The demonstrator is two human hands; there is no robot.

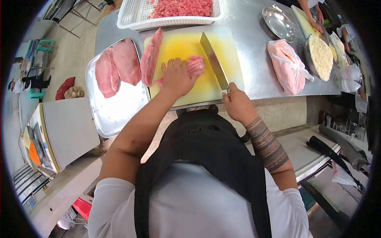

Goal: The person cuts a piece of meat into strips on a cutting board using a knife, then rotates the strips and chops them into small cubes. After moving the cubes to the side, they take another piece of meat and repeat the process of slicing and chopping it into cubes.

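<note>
the steel tabletop (254, 47) carries everything: my cutting board (235, 67) close to me, the metal tray (115, 115) with two slabs of meat (126, 61) on my left, and the white crate (170, 26) of diced meat (183, 8) beyond the board. one long piece of meat (152, 57) lies along the board's left edge. the knife (214, 59) is over the board, tilted, its blade apart from the sliced meat (195, 65); my right fingers (234, 88) are wrapped round its handle. my left fingers (177, 62) are spread and lie over the sliced meat, which is near the middle of the board; i can't tell how hard they press. good work here, i judge, means holding the slices in an even bunch, curling my fingertips back from the edge, and keeping the blade upright and the grip firm.
</note>
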